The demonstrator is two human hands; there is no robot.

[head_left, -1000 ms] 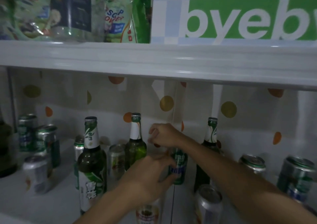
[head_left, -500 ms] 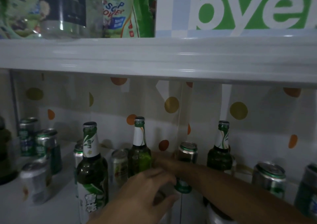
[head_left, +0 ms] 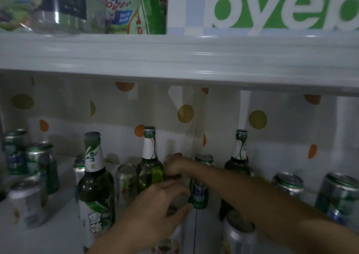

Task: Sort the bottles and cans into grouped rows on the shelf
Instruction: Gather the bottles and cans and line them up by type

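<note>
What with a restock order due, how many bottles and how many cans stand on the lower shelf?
Bottles: 3
Cans: 10
Total: 13
Anything hidden behind these or cut off at the edges is not counted.

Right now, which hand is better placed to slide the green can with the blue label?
Left, probably. The left hand has thumb and fingers beside the green metal can with the blue label. The right hand sits past it by the middle green glass bottle, forearm crossing the can's top.
</note>
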